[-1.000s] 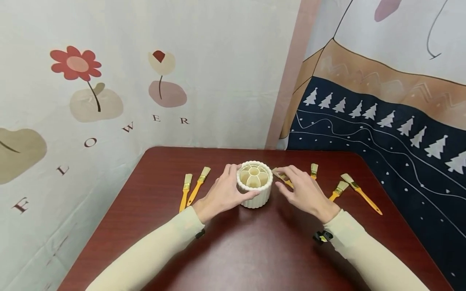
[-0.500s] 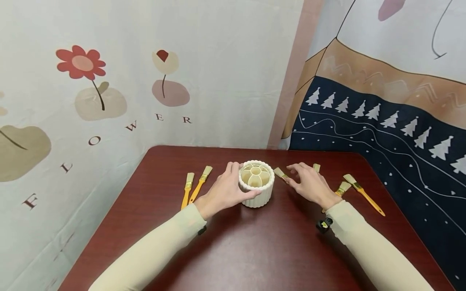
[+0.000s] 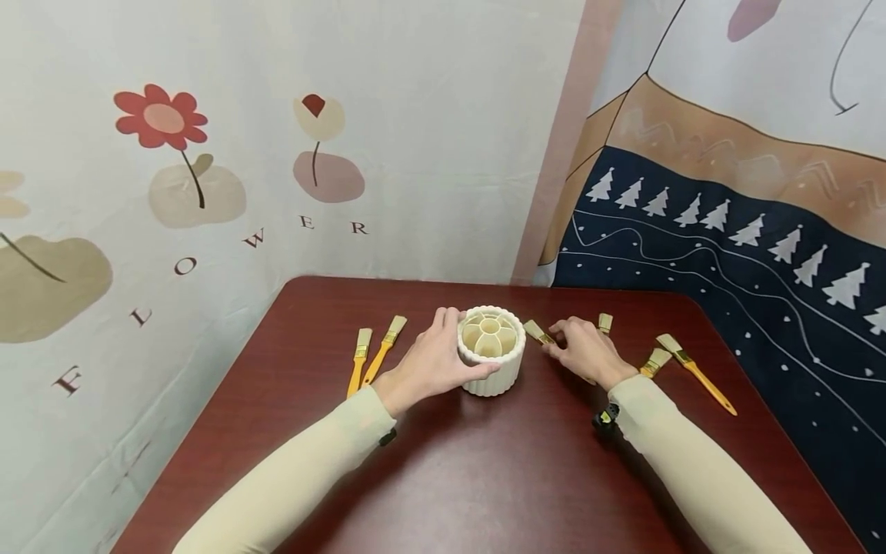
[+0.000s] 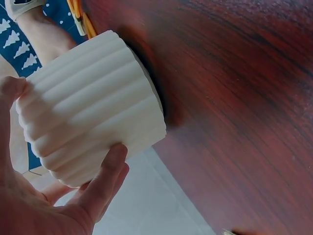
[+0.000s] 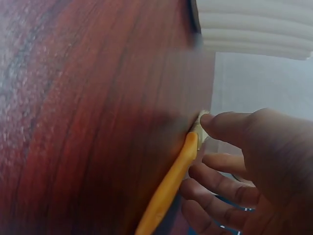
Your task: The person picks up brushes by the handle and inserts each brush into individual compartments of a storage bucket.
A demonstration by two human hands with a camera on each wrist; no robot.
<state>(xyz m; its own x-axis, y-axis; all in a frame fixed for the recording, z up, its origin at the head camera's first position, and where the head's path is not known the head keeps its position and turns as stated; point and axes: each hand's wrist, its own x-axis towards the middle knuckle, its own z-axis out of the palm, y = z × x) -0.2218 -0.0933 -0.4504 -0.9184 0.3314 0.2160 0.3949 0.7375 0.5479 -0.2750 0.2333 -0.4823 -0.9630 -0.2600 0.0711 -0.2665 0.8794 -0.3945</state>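
My left hand (image 3: 431,360) grips a cream, ribbed round brush holder (image 3: 497,374), its thumb across the near side and fingers around the left side. The holder stands upright on the table, and petal-shaped compartments show inside its top. To the right, my right hand (image 3: 587,352) is at a flat paintbrush (image 3: 536,332) with pale bristles, lying on the table. In the right wrist view the paintbrush's yellow handle (image 5: 168,188) runs below the loosely bent fingers, and the thumb tip is right at the bristle end. In the head view the hand hides most of that handle.
Two more paintbrushes (image 3: 360,355) lie left of the holder. Several others are on the right: one behind my right hand (image 3: 605,323), and a pair (image 3: 697,375) near the right edge. A dark red table (image 3: 443,477) meets a curtain (image 3: 429,154) at the back.
My right hand has shifted slightly away from the holder and lowered toward the paintbrush, its thumb and fingers drawing nearer together. My left hand keeps its grip on the holder. The head view has turned slightly.
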